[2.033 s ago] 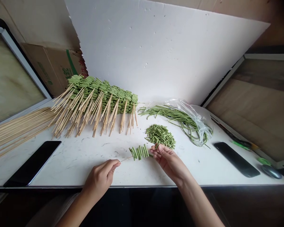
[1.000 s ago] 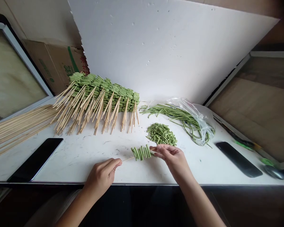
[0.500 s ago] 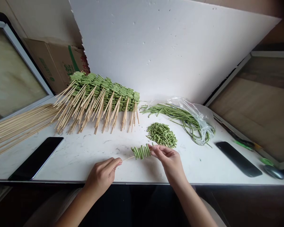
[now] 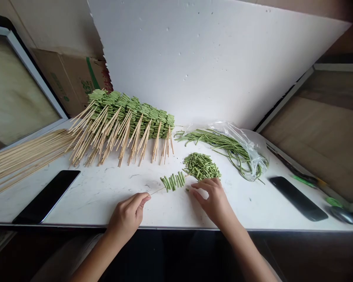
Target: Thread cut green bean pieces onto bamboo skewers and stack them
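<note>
Pinched in my left hand [image 4: 128, 211] is the bare end of a thin bamboo skewer [image 4: 157, 191]. Several cut green bean pieces [image 4: 172, 181] are threaded crosswise along it, and its tip points toward the pile of cut beans [image 4: 201, 165]. My right hand [image 4: 216, 199] hovers at the near edge of that pile, with thumb and forefinger apart and nothing visible between them. One short bean piece [image 4: 188, 190] shows just left of its fingertips.
Stacked bean skewers [image 4: 135, 117] stand at the back left, beside loose bamboo skewers [image 4: 32, 150]. Long beans [image 4: 220, 141] lie partly in a clear plastic bag [image 4: 254, 154]. A phone [image 4: 47, 196] lies left; a dark slab [image 4: 298, 197] and a mouse [image 4: 343, 214] lie right.
My right hand has left the skewer and moved slightly right toward the cut pile, its fingers parting. The threaded skewer has shifted a little up and left in my left hand.
</note>
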`<state>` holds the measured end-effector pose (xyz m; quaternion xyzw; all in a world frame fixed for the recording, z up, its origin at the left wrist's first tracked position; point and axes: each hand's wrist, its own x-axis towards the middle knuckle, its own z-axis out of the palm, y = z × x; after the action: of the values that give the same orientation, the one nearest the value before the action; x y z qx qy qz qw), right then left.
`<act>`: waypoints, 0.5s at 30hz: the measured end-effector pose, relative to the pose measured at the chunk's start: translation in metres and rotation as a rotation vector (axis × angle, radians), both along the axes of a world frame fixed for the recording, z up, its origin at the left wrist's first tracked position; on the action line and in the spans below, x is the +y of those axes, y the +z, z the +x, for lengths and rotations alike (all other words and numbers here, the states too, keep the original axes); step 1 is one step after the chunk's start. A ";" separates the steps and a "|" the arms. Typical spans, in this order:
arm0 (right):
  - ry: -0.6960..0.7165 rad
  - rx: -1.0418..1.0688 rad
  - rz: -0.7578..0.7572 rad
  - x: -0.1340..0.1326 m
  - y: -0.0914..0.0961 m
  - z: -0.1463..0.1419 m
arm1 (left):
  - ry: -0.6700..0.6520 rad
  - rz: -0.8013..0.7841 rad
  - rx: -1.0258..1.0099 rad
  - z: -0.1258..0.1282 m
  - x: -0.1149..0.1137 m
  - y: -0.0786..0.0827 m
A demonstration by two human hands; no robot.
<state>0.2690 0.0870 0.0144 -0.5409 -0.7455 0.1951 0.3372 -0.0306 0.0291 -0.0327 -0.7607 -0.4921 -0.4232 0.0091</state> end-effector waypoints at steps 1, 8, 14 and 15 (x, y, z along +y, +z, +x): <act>0.019 -0.060 0.028 0.000 -0.003 0.000 | 0.000 -0.001 0.003 0.000 0.000 0.000; -0.035 0.111 -0.064 0.001 0.000 -0.001 | -0.022 0.022 0.003 -0.001 0.001 -0.003; -0.015 0.742 -0.445 0.006 0.006 0.002 | -0.062 0.027 0.008 -0.002 0.001 -0.005; -0.010 0.803 -0.480 0.005 0.006 0.001 | -0.067 0.024 0.008 -0.002 0.001 -0.005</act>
<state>0.2696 0.0922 0.0208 -0.4886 -0.4871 0.5544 0.4654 -0.0325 0.0299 -0.0379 -0.7783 -0.4613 -0.4260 0.0063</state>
